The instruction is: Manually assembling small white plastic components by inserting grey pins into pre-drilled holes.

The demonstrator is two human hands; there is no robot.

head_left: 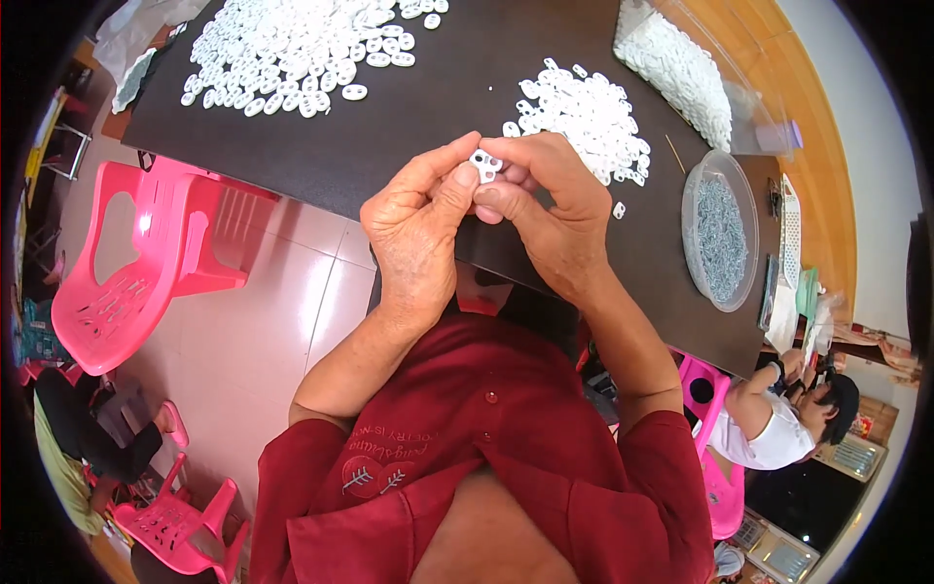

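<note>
Just past the near edge of the dark table (428, 107), I hold a small white plastic piece with round holes (485, 165) up between my fingertips. My left hand (413, 219) pinches it from the left with thumb and forefinger. From the right, my right hand (564, 214) grips the same piece, its other fingers curled underneath. The fingers cover much of the piece, so I cannot tell whether it is one part or two put together. A pile of smaller white pieces (579, 117) lies just beyond my right hand. Farther off at left spreads a larger heap of oval white pieces (282, 49).
At right stands a round clear tub (687, 234) of small metal screws. Behind it, a clear bin (754, 97) holds more white pieces. A thin stick (674, 154) lies between. Pink chairs (112, 311) stand at left. People (769, 428) sit at the lower right and lower left.
</note>
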